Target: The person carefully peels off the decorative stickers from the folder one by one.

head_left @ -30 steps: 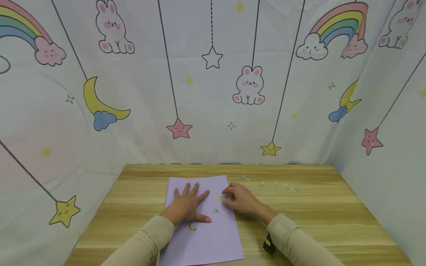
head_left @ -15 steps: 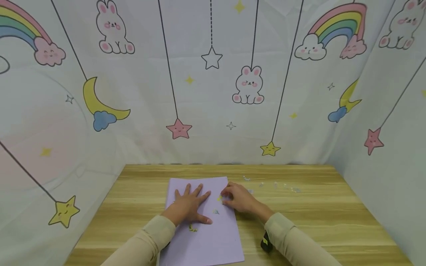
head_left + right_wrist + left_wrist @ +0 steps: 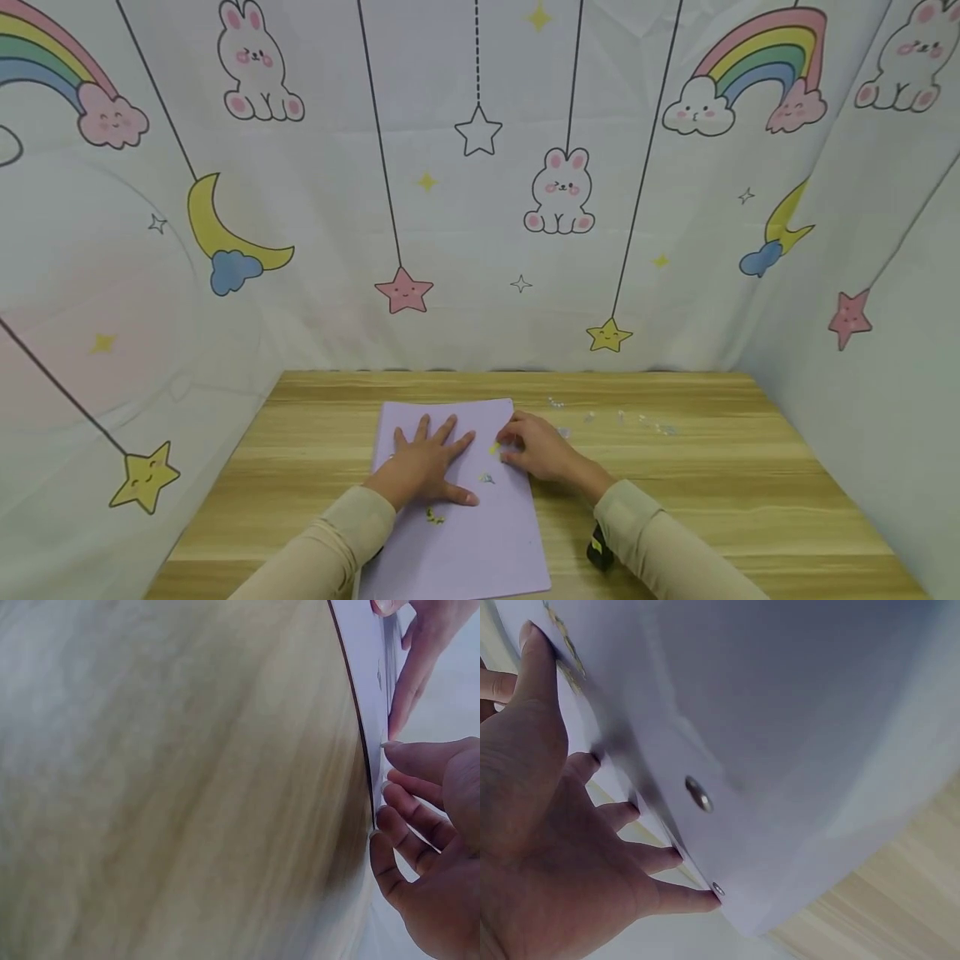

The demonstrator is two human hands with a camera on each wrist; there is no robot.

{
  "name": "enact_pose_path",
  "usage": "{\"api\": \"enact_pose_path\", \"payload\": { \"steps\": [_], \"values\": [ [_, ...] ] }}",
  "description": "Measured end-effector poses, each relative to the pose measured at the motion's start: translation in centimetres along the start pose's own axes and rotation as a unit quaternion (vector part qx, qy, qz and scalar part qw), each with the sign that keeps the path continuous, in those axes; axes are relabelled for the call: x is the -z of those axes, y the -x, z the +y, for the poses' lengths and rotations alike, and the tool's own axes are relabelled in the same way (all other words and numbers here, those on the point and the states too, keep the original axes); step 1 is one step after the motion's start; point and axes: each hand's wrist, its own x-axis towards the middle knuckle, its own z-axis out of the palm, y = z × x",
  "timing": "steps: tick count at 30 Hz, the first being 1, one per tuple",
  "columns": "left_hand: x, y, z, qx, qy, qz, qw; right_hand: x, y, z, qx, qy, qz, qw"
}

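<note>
A thin lilac booklet or folder [image 3: 487, 542] lies on the table. My left hand [image 3: 423, 467] rests spread on its upper left part, fingers apart. Bent and loosely curved, the fingers of my right hand [image 3: 540, 446] touch its right edge. In the right wrist view a gap shows between that thumb and the other fingertips [image 3: 388, 814]. A small yellow sticker-like piece [image 3: 495, 448] lies between thumb and forefinger. Below it sits a small bluish-grey decoration [image 3: 487, 478], and near my left wrist a curved gold one [image 3: 435, 516]. The left wrist view shows silver studs [image 3: 699, 793] on the cover.
Several tiny pale pieces [image 3: 621, 417] are scattered on the wooden table [image 3: 712, 500] behind and right of my right hand. A black object with a yellow mark [image 3: 597, 550] sits beside the right sleeve. A printed white cloth [image 3: 480, 225] encloses the back and sides.
The left hand and booklet have barely shifted. The right fingers have crept slightly left over the yellow piece, covering more of it.
</note>
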Motion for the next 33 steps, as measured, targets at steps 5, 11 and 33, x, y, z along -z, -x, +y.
{"api": "enact_pose_path", "payload": {
  "steps": [5,11,33],
  "values": [
    [-0.19,-0.14,-0.01,0.002,0.000,-0.004,1.0000,-0.03,-0.02,-0.07,-0.003,-0.001,-0.004,1.0000],
    [-0.01,0.04,0.08,0.002,0.008,-0.005,1.0000,-0.02,0.03,-0.20,-0.003,-0.002,-0.006,1.0000],
    [0.27,0.14,0.22,0.004,0.015,-0.005,0.9999,-0.66,-0.34,-0.42,0.007,-0.002,0.012,0.9999]
  ]
}}
